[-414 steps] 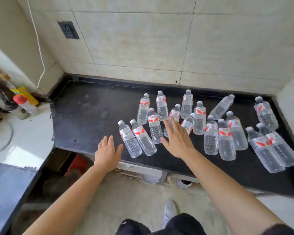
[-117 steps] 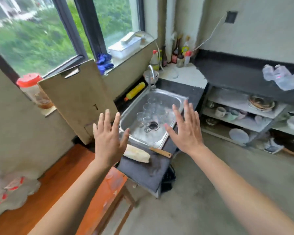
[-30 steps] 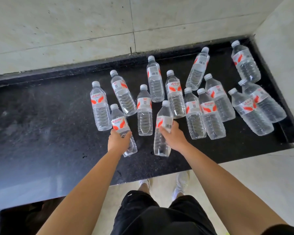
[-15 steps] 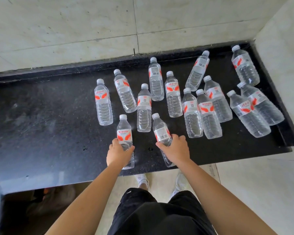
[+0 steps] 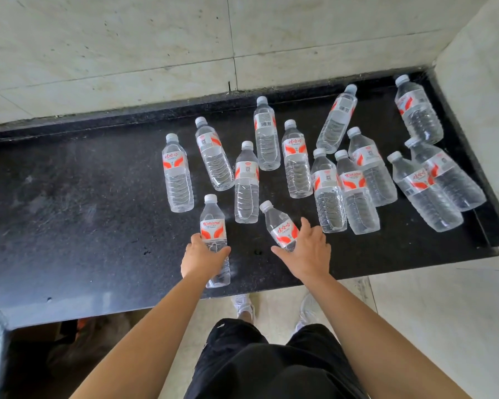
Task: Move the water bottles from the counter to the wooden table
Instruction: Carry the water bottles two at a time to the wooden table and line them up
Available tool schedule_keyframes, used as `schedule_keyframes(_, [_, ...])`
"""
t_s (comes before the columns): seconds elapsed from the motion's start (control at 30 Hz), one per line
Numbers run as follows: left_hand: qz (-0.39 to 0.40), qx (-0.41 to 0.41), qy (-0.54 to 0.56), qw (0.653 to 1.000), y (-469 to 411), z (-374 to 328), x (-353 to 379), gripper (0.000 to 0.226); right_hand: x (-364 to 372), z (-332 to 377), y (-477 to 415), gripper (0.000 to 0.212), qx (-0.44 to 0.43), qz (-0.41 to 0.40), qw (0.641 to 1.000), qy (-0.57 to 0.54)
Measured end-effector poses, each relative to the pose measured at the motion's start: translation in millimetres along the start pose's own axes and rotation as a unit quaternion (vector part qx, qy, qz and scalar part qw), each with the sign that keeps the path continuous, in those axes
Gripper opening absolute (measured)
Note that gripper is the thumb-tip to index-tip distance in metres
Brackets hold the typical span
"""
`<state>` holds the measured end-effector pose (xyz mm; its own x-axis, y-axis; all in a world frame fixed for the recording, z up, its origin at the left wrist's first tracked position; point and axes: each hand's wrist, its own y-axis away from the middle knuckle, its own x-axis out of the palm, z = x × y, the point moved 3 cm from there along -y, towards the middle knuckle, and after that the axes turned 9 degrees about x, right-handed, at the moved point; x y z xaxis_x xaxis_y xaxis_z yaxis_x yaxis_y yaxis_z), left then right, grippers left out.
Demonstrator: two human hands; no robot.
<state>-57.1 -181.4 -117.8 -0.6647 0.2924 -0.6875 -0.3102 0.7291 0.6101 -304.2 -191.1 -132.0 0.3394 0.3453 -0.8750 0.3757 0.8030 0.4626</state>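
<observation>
Several clear water bottles with red-and-white labels and white caps stand on the black counter (image 5: 69, 214). My left hand (image 5: 202, 257) grips the middle of one bottle (image 5: 213, 226) near the counter's front edge. My right hand (image 5: 306, 253) grips a second bottle (image 5: 280, 226), which leans with its cap toward the upper left. The other bottles (image 5: 297, 159) stand clustered behind and to the right of both hands. The wooden table is out of view.
Pale tiled walls (image 5: 156, 53) close off the counter at the back and at the right (image 5: 478, 82). The counter's left half holds no bottles. Below the front edge I see the floor (image 5: 429, 326), my legs and my shoes.
Since a second ago both hands have drawn their bottles toward the front edge, away from the cluster. The right bottle has tilted. Over the last half second little has moved.
</observation>
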Motion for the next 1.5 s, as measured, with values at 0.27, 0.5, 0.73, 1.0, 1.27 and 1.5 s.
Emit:
schedule_keyframes(0.27, [0.0, -0.049, 0.184, 0.982, -26.7, 6.3, 3.4, 0.07, 3.2, 7.3, -7.3, 0.082, -0.009, 0.051, 0.998, 0.024])
schedule_keyframes(0.5, [-0.012, -0.071, 0.223, 0.972, -28.2, 1.1, 0.7, 0.072, -7.6, 4.1, -2.1, 0.074, 0.012, 0.045, 0.999, -0.017])
schedule_keyframes(0.73, [-0.024, 0.034, 0.221, 0.974, 0.7, -16.8, -10.4, 0.071, -47.8, 3.0, 2.5, 0.066, 0.01, 0.019, 0.992, -0.126])
schedule_keyframes(1.0, [-0.188, 0.113, 0.352, 0.91, 69.0, -55.7, -48.3, 0.055, -119.5, 15.4, -0.6, 0.057, -0.139, -0.008, 0.972, -0.191])
schedule_keyframes(1.27, [-0.379, 0.037, 0.397, 0.835, 202.9, -15.9, -40.7, 0.058, -123.4, 26.5, 36.9, 0.064, -0.299, 0.035, 0.929, -0.217])
schedule_keyframes(1.5, [-0.525, -0.04, 0.359, 0.771, 357.3, 82.5, -34.3, 0.053, -91.5, 55.9, 181.4, 0.052, -0.432, 0.132, 0.866, -0.215])
